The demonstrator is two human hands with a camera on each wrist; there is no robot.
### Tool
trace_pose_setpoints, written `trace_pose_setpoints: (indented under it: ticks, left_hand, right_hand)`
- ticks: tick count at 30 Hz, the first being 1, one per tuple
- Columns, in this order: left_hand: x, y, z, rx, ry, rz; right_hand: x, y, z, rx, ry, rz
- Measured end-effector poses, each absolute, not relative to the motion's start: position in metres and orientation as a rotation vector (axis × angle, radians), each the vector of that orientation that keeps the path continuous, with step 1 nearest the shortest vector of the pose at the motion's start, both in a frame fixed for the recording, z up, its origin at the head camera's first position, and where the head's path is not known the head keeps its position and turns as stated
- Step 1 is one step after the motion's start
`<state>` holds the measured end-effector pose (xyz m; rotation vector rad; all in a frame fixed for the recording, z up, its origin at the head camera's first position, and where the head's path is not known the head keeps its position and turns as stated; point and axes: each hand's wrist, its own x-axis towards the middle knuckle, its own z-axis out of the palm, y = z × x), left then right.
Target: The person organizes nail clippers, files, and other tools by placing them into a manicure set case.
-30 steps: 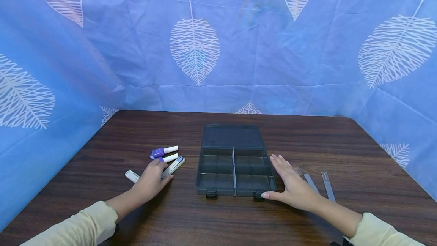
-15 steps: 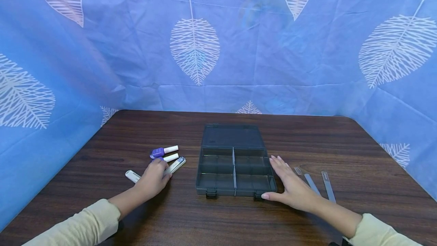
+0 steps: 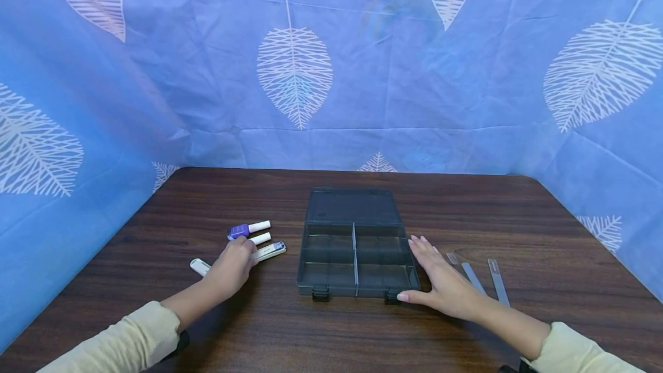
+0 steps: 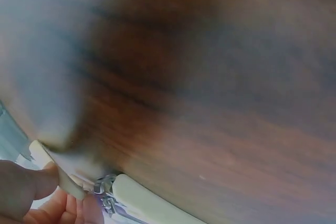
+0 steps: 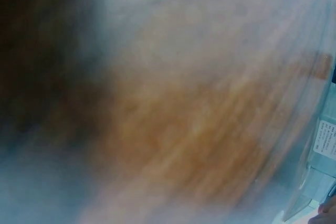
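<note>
In the head view my left hand (image 3: 231,266) pinches a white nail clipper (image 3: 269,251) between thumb and fingers, its metal end pointing right. The left wrist view shows the thumb pressed on this cream-coloured clipper (image 4: 62,178), with a second nail clipper (image 4: 147,202) beside it. That second clipper (image 3: 200,267) lies partly hidden behind the hand. Just beyond are two purple nail polish bottles (image 3: 240,232) with white caps, the nearer one partly covered. My right hand (image 3: 440,284) rests against the right side of a dark see-through compartment box (image 3: 328,289), thumb at its front latch, fingers extended.
The box's lid (image 3: 354,207) is laid back, away from me; a divider (image 3: 355,258) parts its compartments. Right of my right hand lie grey metal strips (image 3: 498,282) and a small clear-ended piece (image 3: 452,258). A blue leaf-print cloth (image 3: 352,73) hangs behind the table (image 3: 440,194).
The nail clipper in my left hand has turned flatter, its metal end swinging right and slightly down. The left hand has shifted slightly left. The right hand and box stay in place.
</note>
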<state>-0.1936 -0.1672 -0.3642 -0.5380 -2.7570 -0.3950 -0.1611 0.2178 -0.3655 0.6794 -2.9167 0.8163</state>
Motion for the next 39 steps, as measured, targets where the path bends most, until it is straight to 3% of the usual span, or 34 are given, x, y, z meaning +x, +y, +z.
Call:
trace_pose_setpoints:
  ticks: [20, 39]
  left_hand:
    - [-0.2, -0.148, -0.349, -0.534, -2.695, -0.596]
    - [-0.22, -0.1, -0.334, -0.741, -2.735, -0.585]
  right_hand:
    - [-0.163, 0.218, -0.362, 0.702, -2.959, 0.787]
    - [-0.162, 0.218, -0.36, 0.708, -2.956, 0.77]
